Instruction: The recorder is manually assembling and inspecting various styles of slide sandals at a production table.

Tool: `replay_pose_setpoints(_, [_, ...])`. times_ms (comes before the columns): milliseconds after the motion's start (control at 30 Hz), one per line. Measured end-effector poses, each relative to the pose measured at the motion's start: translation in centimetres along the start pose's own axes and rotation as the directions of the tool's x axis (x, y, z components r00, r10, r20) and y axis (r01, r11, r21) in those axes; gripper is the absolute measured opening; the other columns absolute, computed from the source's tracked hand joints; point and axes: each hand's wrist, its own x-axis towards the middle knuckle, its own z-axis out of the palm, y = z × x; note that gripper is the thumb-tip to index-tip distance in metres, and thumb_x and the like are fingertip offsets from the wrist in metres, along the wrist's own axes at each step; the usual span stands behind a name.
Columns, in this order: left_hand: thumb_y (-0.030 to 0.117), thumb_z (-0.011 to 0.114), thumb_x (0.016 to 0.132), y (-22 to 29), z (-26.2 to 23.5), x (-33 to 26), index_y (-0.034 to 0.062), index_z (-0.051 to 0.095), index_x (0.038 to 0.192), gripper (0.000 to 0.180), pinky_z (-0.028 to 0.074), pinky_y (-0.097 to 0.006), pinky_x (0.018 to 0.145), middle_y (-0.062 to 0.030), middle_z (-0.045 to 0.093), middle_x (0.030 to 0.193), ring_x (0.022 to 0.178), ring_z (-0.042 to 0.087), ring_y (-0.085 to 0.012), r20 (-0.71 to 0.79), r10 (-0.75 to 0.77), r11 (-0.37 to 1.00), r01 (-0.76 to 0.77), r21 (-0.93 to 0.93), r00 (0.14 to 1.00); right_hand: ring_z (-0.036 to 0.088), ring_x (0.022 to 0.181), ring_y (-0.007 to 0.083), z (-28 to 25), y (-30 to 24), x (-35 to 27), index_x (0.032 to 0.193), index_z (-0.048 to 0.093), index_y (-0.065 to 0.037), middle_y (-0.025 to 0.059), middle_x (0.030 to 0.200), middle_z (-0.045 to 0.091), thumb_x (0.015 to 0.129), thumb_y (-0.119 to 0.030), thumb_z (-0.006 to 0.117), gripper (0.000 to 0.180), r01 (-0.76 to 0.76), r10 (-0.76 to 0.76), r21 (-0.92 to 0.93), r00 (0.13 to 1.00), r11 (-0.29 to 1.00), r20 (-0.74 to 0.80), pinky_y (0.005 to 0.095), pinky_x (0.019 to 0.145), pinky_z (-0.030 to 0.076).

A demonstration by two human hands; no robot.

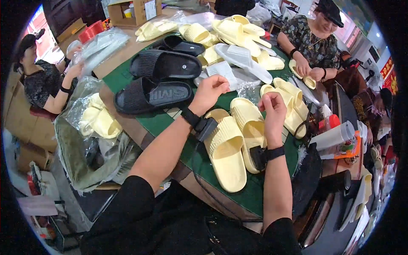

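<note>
Over the green mat (153,125) I hold both hands up, a short way apart. My left hand (211,92) has its thumb and fingers pinched together; what they hold, if anything, is too small to name. A similar pinch closes my right hand (274,112), its contents also hidden. A crinkled clear plastic piece (249,91) shows between the hands; I cannot tell if either touches it. Below them lie two pale yellow slide sandals, a left one (227,159) and a right one (250,127), side by side. Another yellow pair (293,102) lies beyond my right hand.
Black slides (163,66) lie at the left, with grey-white ones (242,59) and more yellow ones (238,34) behind. A lined bin (68,148) holds bagged yellow slides (100,119). One co-worker (312,46) handles yellow slides; another (46,80) holds clear bags. A white cup (335,136) stands right.
</note>
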Motion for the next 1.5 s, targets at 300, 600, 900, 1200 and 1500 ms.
replay_pose_setpoints(300, [0.025, 0.071, 0.087, 4.1, 1.3, -1.7, 0.0076, 0.055, 0.129, 0.047, 0.047, -0.033, 0.092, -0.0109, 0.063, 0.114, 0.107, 0.058, -0.0162, 0.516, -0.077, 0.948, -0.098, 0.304, 0.853, 0.053, 0.070, 0.0098, -1.6, -7.9, -0.5, 0.094, 0.056, -0.002, 0.0035, 0.079, 0.058, 0.097, -0.009, 0.057, 0.007, 0.424, -0.425, -0.062, 0.869, 0.903, -0.254, 0.0230, 0.065, 0.044])
replay_pose_setpoints(600, [0.046, 0.074, 0.075, 5.0, 4.8, -4.5, 0.0171, 0.050, 0.137, 0.073, 0.038, -0.047, 0.102, -0.0240, 0.045, 0.122, 0.115, 0.044, -0.0431, 0.543, -0.137, 0.648, -0.340, 0.681, 0.828, 0.047, 0.067, 0.0195, -3.6, -18.0, -5.9, 0.098, 0.049, 0.001, 0.0138, 0.072, 0.052, 0.100, -0.009, 0.048, 0.010, 0.795, -0.880, -0.398, 0.343, 0.458, -0.329, 0.0318, 0.063, 0.039])
replay_pose_setpoints(900, [0.029, 0.070, 0.067, 2.8, 6.3, -3.0, 0.0178, 0.062, 0.122, 0.057, 0.044, -0.046, 0.089, -0.0200, 0.060, 0.100, 0.101, 0.056, -0.0371, 0.526, -0.080, 0.672, -0.344, 0.656, 0.847, 0.049, 0.074, 0.0210, -5.5, -20.4, -9.4, 0.096, 0.050, 0.004, 0.0180, 0.084, 0.057, 0.100, -0.005, 0.046, 0.011, 0.828, -0.922, -0.428, 0.251, 0.362, -0.293, 0.0331, 0.073, 0.043])
replay_pose_setpoints(1200, [0.025, 0.073, 0.063, 8.6, -0.4, 0.7, 0.0149, 0.067, 0.113, 0.051, 0.039, -0.045, 0.098, -0.0162, 0.065, 0.103, 0.100, 0.058, -0.0319, 0.227, 0.227, 0.406, -0.304, 0.862, 0.947, 0.044, 0.069, 0.0192, -6.1, -21.4, -9.6, 0.096, 0.049, 0.004, 0.0131, 0.075, 0.051, 0.099, -0.003, 0.048, 0.008, 0.841, -0.909, -0.449, 0.112, 0.302, -0.401, 0.0316, 0.066, 0.039])
replay_pose_setpoints(1500, [0.032, 0.074, 0.069, 11.3, -13.2, 0.9, 0.0226, 0.055, 0.133, 0.067, 0.033, -0.058, 0.101, -0.0220, 0.051, 0.114, 0.118, 0.037, -0.0453, -0.105, 0.587, 0.118, 0.044, 0.992, 0.803, 0.045, 0.058, 0.0193, -4.0, -21.3, -9.7, 0.099, 0.049, -0.001, 0.0105, 0.063, 0.051, 0.095, -0.016, 0.057, 0.017, 0.820, -0.922, -0.424, 0.363, 0.384, -0.133, 0.0339, 0.059, 0.036])
